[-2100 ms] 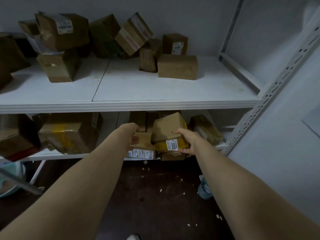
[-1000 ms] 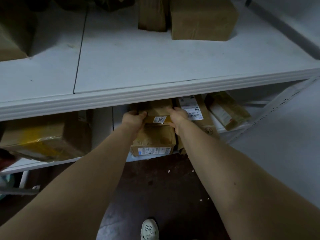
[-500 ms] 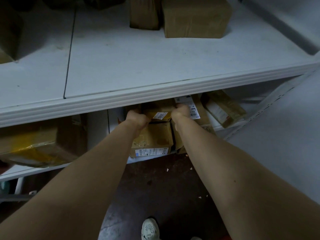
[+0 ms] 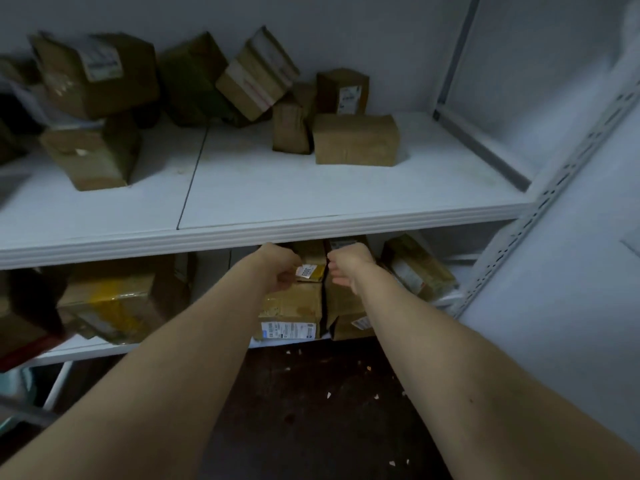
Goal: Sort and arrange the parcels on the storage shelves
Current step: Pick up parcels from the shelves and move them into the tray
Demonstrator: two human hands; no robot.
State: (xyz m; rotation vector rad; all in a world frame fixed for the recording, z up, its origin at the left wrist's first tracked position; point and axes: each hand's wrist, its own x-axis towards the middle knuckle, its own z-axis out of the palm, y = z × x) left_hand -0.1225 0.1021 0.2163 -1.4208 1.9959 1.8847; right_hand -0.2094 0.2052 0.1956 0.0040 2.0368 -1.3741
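On the lower shelf a small brown parcel (image 4: pixel 314 262) with yellow tape and a white number label lies on top of a bigger labelled box (image 4: pixel 291 306). My left hand (image 4: pixel 278 270) has curled fingers at the parcel's left end, next to the label. My right hand (image 4: pixel 349 268) hangs loosely curled just right of the parcel, a dark gap between them, holding nothing. Both hands sit right under the front lip of the upper shelf (image 4: pixel 311 226), which hides the parcel's back part.
Another box (image 4: pixel 346 306) stands right of the stack, then a tilted parcel (image 4: pixel 417 268). A large yellow-taped box (image 4: pixel 114 299) sits at the lower left. Several parcels crowd the upper shelf's back, among them a plain one (image 4: pixel 355 138). A perforated upright post (image 4: pixel 554 188) rises at the right.
My right hand has let go of the small parcel and drawn slightly away. The view has lifted and pulled back, so the upper shelf's parcels show again.
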